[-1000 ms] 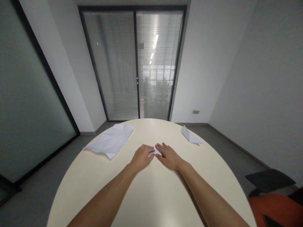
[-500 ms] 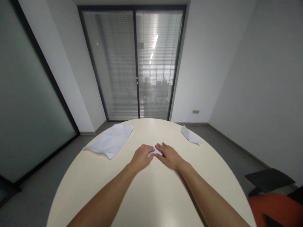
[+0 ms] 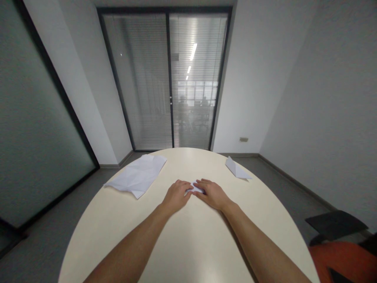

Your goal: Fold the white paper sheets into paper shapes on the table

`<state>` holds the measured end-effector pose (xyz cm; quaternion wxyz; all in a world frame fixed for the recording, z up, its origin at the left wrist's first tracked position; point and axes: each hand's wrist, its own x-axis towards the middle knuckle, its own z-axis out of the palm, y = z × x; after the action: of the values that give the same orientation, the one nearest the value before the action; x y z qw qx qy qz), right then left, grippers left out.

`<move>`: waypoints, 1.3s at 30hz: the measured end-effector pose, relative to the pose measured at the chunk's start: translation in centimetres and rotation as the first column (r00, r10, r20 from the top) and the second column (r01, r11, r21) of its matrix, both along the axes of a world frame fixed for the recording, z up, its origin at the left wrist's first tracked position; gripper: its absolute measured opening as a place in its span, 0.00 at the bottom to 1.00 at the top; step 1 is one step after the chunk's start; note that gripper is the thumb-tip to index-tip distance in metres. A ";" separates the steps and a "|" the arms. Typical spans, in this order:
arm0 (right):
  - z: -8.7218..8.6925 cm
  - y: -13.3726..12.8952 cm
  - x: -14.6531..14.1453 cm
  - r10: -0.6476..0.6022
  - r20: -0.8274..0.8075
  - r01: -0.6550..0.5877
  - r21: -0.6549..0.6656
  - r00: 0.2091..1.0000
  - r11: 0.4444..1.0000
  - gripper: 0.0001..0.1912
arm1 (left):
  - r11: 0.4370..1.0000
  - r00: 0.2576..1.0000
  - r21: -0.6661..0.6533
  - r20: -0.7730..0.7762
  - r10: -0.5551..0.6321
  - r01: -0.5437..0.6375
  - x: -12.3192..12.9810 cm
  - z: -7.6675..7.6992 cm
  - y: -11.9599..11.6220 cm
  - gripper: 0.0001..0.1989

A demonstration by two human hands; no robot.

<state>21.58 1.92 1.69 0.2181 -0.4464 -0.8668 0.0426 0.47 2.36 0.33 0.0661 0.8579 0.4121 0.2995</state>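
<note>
A small piece of folded white paper (image 3: 195,188) lies on the round table (image 3: 188,243) between my hands, partly covered by them. At its left end, my left hand (image 3: 177,195) has thumb and fingers closed on the paper. My right hand (image 3: 212,193) grips its right part, with the thumb at the near edge and the fingers over the far side. The folds beneath my fingers are hidden.
Crumpled white sheets (image 3: 138,175) lie on the table at the left. A folded paper piece (image 3: 237,169) rests near the right edge. An orange chair (image 3: 341,259) stands at the lower right, and a glass door with blinds (image 3: 167,82) is behind the table.
The fingers of my right hand have drawn in slightly and bent more over the folded paper. My left hand stays in place.
</note>
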 end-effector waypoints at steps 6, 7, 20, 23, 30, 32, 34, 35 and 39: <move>-0.1 0.1 0.1 0.037 0.005 -0.037 0.037 0.999 0.999 0.24 | 1.000 1.000 0.001 -0.002 0.013 -0.013 0.0 0.0 0.0 0.10; -0.2 0.2 0.1 0.038 0.002 -0.038 0.036 0.999 0.999 0.24 | 1.000 1.000 0.004 -0.002 0.016 -0.016 0.0 0.0 0.0 0.09; -0.1 0.1 0.0 -0.028 -0.024 0.028 -0.021 0.999 0.999 0.22 | 0.993 0.994 0.043 -0.001 0.107 -0.107 0.1 -0.1 -0.3 0.09; -0.2 0.2 0.0 -0.007 -0.035 0.007 -0.010 0.999 1.000 0.21 | 0.993 0.993 0.036 -0.002 0.114 -0.114 0.1 -0.1 -0.3 0.09; -0.4 0.4 0.0 0.081 -0.013 -0.080 0.059 0.997 0.995 0.22 | 0.995 0.995 0.024 -0.012 0.100 -0.100 0.1 -0.2 0.0 0.11; -0.4 0.4 -0.1 0.115 -0.011 -0.114 0.072 0.993 0.991 0.22 | 0.997 0.997 0.032 -0.024 0.076 -0.075 0.1 -0.3 0.0 0.12; -0.4 0.4 -0.1 0.122 -0.013 -0.120 0.074 0.992 0.990 0.22 | 0.998 0.998 0.034 -0.032 0.059 -0.058 0.1 -0.2 0.0 0.12; -0.3 0.3 -0.1 0.119 -0.013 -0.118 0.074 0.993 0.990 0.22 | 0.998 0.998 0.033 -0.034 0.057 -0.056 0.1 -0.2 0.0 0.12; 0.0 0.3 -0.2 0.120 -0.003 -0.120 0.081 0.993 0.990 0.20 | 0.995 0.995 0.019 -0.039 0.095 -0.094 0.2 0.0 -0.1 0.10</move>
<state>21.37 2.18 1.70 0.2362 -0.3840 -0.8923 0.0224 0.66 2.26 0.33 0.0365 0.8437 0.4511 0.2887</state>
